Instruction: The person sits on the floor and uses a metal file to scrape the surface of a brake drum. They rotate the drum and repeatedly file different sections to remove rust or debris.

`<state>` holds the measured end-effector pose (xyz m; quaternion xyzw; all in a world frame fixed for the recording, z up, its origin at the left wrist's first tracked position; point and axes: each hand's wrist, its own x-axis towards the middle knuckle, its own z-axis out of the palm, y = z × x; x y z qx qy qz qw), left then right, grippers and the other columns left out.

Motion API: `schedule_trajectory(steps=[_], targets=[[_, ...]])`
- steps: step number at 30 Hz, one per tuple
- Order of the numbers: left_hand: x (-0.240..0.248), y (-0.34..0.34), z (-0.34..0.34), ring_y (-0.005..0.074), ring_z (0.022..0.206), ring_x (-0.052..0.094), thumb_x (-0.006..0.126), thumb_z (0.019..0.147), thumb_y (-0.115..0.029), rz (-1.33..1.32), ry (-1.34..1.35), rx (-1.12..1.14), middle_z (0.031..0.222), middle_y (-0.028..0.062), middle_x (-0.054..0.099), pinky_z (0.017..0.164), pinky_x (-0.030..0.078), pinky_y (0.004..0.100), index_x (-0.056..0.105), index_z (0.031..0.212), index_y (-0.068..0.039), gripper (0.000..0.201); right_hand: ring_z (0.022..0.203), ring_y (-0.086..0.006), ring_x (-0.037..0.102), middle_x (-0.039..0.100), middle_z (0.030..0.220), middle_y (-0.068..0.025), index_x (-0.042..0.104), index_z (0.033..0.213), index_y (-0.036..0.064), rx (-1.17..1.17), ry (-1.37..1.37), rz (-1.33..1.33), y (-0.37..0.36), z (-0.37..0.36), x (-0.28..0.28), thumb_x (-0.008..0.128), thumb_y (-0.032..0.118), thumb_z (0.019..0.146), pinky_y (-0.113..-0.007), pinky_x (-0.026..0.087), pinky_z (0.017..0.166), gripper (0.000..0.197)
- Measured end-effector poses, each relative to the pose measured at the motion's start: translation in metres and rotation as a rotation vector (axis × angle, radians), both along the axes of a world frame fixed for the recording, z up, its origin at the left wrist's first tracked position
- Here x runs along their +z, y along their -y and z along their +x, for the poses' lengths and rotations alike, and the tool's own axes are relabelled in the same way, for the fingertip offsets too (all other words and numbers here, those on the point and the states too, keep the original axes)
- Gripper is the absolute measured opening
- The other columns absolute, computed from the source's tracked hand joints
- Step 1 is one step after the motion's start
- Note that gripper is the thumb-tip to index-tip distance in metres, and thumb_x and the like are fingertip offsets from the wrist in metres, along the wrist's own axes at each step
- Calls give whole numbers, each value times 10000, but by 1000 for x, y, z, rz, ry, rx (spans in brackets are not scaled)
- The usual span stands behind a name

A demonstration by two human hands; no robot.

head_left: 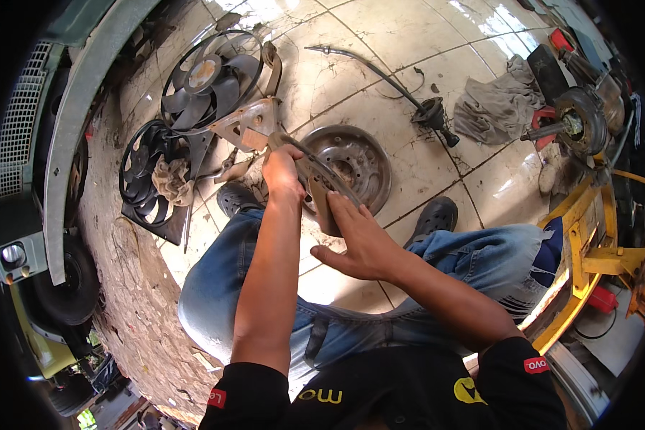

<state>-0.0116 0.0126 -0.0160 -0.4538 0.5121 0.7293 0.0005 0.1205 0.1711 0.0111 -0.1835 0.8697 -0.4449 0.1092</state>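
I am seated on a tiled floor with my legs in blue jeans spread out. My left hand (281, 172) grips the upper part of a rusty metal bracket assembly (254, 125) with a bent rod running down to the right. My right hand (358, 240) lies with fingers stretched along the lower end of that part (324, 204), holding it from below. Behind the part, a round metal disc with holes (355, 154) lies flat on the tiles between my black shoes (437, 215).
Two black cooling fans (208, 75) lie at the upper left, a rag on the lower one (170, 179). A cable with a rubber boot (430, 115), a grey cloth (498, 104), a hub part (577, 122) and a yellow jack frame (588, 244) are right. A vehicle's front (43, 143) stands left.
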Motion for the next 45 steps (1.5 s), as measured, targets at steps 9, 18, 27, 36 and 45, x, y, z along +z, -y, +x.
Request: schedule_trajectory(steps=[9, 18, 27, 36, 45], targets=[[-3, 5, 5, 288, 775, 603, 610, 701, 3, 85, -36, -1, 890, 153, 605, 693, 525, 425, 617, 930, 66, 238, 934, -473, 638, 646, 1103, -307, 341, 1485, 73, 52, 375, 271, -35, -50, 41, 418, 216, 1035, -532, 511, 837, 478], [-6, 12, 9, 298, 792, 613, 604, 717, -6, 56, -10, -1, 922, 178, 622, 719, 538, 431, 633, 903, 69, 202, 1418, -460, 347, 372, 1483, -353, 241, 1480, -149, 161, 118, 89, -20, 10, -15, 541, 235, 999, -447, 309, 1180, 685], [-11, 17, 9, 306, 770, 613, 574, 732, 12, 71, -20, -2, 902, 176, 625, 724, 540, 442, 644, 876, 66, 169, 1446, -501, 263, 310, 1510, -362, 201, 1505, -119, 50, -30, -149, 11, 1, -17, 600, 432, 962, -503, 243, 1192, 870], [-11, 14, 4, 301, 793, 614, 593, 725, 12, 89, -24, 17, 920, 175, 624, 737, 535, 425, 647, 890, 68, 183, 1415, -511, 308, 356, 1482, -354, 243, 1480, -125, 25, 120, -159, 5, -5, -23, 635, 482, 907, -502, 262, 1180, 922], [5, -6, 0, 275, 748, 569, 620, 667, 6, 5, -57, 38, 840, 132, 592, 716, 482, 428, 627, 825, 51, 164, 1406, -501, 330, 353, 1488, -352, 204, 1498, -132, 26, 43, -134, 2, -15, -21, 616, 525, 915, -490, 264, 1182, 970]])
